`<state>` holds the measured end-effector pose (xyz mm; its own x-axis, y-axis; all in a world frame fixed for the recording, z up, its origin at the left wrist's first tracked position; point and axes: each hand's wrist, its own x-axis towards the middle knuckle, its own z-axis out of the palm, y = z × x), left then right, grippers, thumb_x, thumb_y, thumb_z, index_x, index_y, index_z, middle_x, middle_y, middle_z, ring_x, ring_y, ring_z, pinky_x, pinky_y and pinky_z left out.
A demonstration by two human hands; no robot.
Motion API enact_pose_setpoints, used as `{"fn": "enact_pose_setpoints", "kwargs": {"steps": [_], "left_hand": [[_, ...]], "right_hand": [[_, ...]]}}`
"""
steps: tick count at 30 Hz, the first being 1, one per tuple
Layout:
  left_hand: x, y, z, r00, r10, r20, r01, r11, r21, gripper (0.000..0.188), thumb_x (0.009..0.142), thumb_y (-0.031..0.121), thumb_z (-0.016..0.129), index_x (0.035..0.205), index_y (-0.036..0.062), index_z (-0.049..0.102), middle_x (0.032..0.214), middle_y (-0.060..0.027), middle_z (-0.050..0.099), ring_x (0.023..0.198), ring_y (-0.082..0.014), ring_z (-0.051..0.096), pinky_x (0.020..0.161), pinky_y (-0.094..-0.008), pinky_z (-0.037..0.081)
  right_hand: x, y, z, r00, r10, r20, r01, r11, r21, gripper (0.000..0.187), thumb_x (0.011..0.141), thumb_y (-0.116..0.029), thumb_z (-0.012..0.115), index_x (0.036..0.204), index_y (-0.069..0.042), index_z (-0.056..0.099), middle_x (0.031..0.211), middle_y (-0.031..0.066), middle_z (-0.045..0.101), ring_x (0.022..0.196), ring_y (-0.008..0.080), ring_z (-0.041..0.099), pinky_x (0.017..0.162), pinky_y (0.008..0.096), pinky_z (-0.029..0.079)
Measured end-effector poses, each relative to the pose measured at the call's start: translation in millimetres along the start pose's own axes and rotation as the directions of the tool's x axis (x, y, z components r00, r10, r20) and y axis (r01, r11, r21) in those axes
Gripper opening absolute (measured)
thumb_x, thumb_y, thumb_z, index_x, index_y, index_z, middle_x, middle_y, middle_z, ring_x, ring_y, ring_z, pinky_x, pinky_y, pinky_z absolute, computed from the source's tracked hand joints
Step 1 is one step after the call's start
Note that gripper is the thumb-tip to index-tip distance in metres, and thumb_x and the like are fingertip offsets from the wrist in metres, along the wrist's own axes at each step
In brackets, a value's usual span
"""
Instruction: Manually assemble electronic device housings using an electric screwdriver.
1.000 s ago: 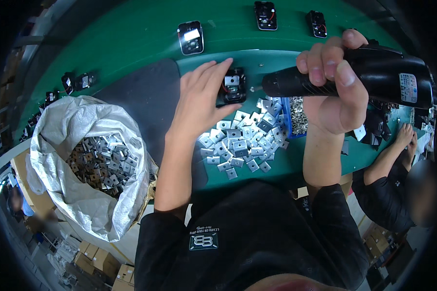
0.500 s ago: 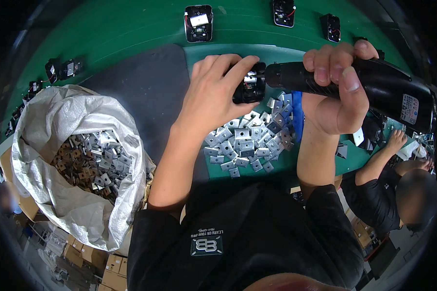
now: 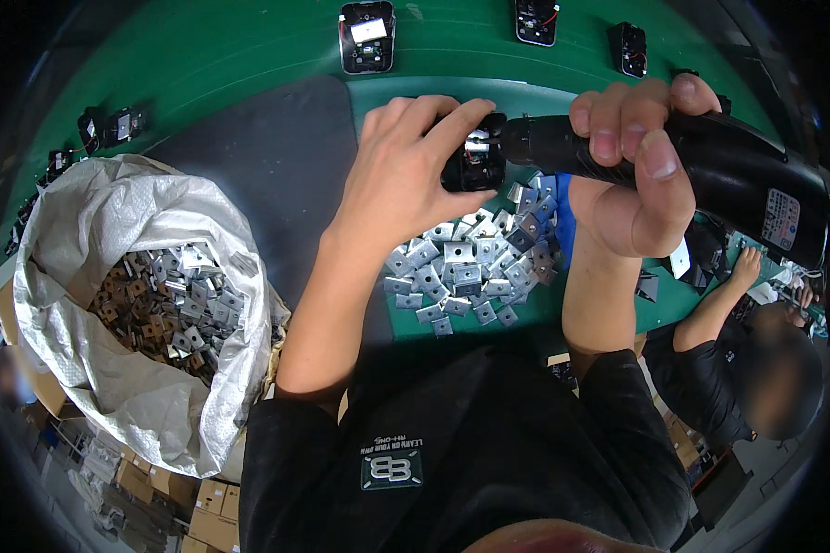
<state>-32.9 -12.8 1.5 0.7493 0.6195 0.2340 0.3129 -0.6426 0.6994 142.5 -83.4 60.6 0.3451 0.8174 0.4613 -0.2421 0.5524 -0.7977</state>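
Just below the black housing (image 3: 489, 172), metal plates (image 3: 468, 273)

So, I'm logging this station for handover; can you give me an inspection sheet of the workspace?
Surface: green table, dark grey mat at left.
Job's things: black housing; black power screwdriver, tip at the housing.
Clutter: loose pile of metal plates; white sack holding more metal pieces.
Hands: left hand grips the housing; right hand grasps the screwdriver.
Cables: red wire in an open housing beyond the hands.
Surroundings: co-worker at right; cardboard boxes lower left.
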Motion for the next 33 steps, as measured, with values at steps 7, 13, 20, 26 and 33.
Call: {"fn": "enact_pose_setpoints", "kwargs": {"steps": [7, 13, 20, 26, 33], "left_hand": [[-1, -1, 0, 1.000, 0.008, -0.007, -0.008, 1.000, -0.008, 0.074, 0.058, 0.029, 0.085, 0.126, 0.0143, 0.062, 0.115, -0.0095, 0.062, 0.102, -0.0296, 0.055, 0.094, -0.0406, 0.042], [0, 0, 0, 1.000, 0.010, -0.013, -0.010, 1.000, -0.012, 0.074, 0.058, 0.029, 0.085, 0.126, 0.0139, 0.062, 0.114, -0.0097, 0.062, 0.102, -0.0300, 0.056, 0.094, -0.0406, 0.042], [0, 0, 2, 1.000, 0.013, -0.016, -0.013, 1.000, -0.003, 0.073, 0.058, 0.029, 0.085, 0.126, 0.0135, 0.062, 0.113, -0.0096, 0.062, 0.101, -0.0297, 0.056, 0.093, -0.0404, 0.042], [0, -1, 2, 1.000, 0.016, -0.026, -0.016, 1.000, -0.001, 0.073, 0.058, 0.029, 0.085, 0.126, 0.0131, 0.062, 0.112, -0.0095, 0.062, 0.100, -0.0297, 0.056, 0.093, -0.0401, 0.043], [-1, -2, 1, 0.999, 0.021, -0.036, -0.021, 1.000, -0.011, 0.073, 0.058, 0.030, 0.086, 0.125, 0.0127, 0.062, 0.111, -0.0099, 0.062, 0.099, -0.0303, 0.056, 0.092, -0.0399, 0.043]], "right_hand": [[0, 0, -2, 1.000, 0.003, 0.029, -0.003, 1.000, 0.003, 0.043, 0.086, -0.011, 0.056, 0.127, -0.007, 0.048, 0.084, 0.0022, 0.052, 0.073, 0.0144, 0.048, 0.076, 0.0341, 0.040], [2, 0, -4, 0.996, 0.000, 0.086, 0.000, 1.000, 0.004, 0.043, 0.085, -0.012, 0.057, 0.127, -0.007, 0.048, 0.084, 0.0016, 0.051, 0.073, 0.0137, 0.048, 0.076, 0.0338, 0.041], [3, 1, -7, 0.997, 0.016, 0.073, -0.019, 0.999, 0.047, 0.044, 0.085, -0.012, 0.057, 0.128, -0.008, 0.048, 0.085, 0.0013, 0.052, 0.073, 0.0137, 0.049, 0.077, 0.0341, 0.041], [3, 2, 2, 0.997, -0.011, 0.077, 0.012, 1.000, -0.014, 0.035, 0.086, -0.012, 0.057, 0.120, -0.009, 0.049, 0.085, 0.0011, 0.051, 0.073, 0.0133, 0.048, 0.076, 0.0340, 0.040], [8, 8, 7, 0.999, -0.046, 0.015, 0.044, 0.994, 0.101, 0.037, 0.080, 0.002, 0.065, 0.112, 0.000, 0.048, 0.075, 0.0085, 0.058, 0.063, 0.0162, 0.058, 0.063, 0.0335, 0.051]]}}
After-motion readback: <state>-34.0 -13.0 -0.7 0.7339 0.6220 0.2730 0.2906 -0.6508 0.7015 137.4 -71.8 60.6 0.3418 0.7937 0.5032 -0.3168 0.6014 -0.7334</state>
